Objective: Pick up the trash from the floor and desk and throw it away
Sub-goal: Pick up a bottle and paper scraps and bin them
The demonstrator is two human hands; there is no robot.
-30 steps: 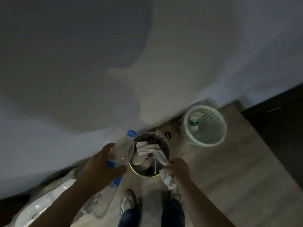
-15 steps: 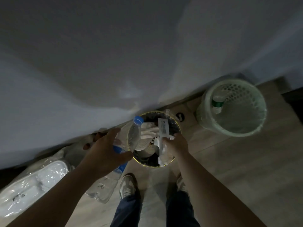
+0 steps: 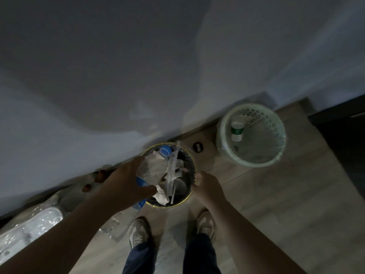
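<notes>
A small round bin with a gold rim (image 3: pixel 191 191) stands on the floor by the wall, full of white paper and wrappers (image 3: pixel 167 182). My left hand (image 3: pixel 122 184) grips a clear plastic bottle (image 3: pixel 153 167) with a blue cap and blue label, held over the bin's left side with the cap pointing toward the wall. My right hand (image 3: pixel 208 186) is at the bin's right rim, fingers curled, with nothing visible in it. A crumpled white tissue (image 3: pixel 161 195) lies at the bin's near edge.
A pale green mesh basket (image 3: pixel 280 153) with a green-labelled bottle (image 3: pixel 236 130) inside stands to the right by the wall. Plastic-wrapped white items (image 3: pixel 29 228) lie on the floor at the left. My two shoes (image 3: pixel 139 232) are just below the bin. Dark furniture (image 3: pixel 345 139) stands at right.
My left hand has carried the bottle further over the bin. My right hand has let go of the white paper and wrapper, which now lie in the bin, and moved to the right rim.
</notes>
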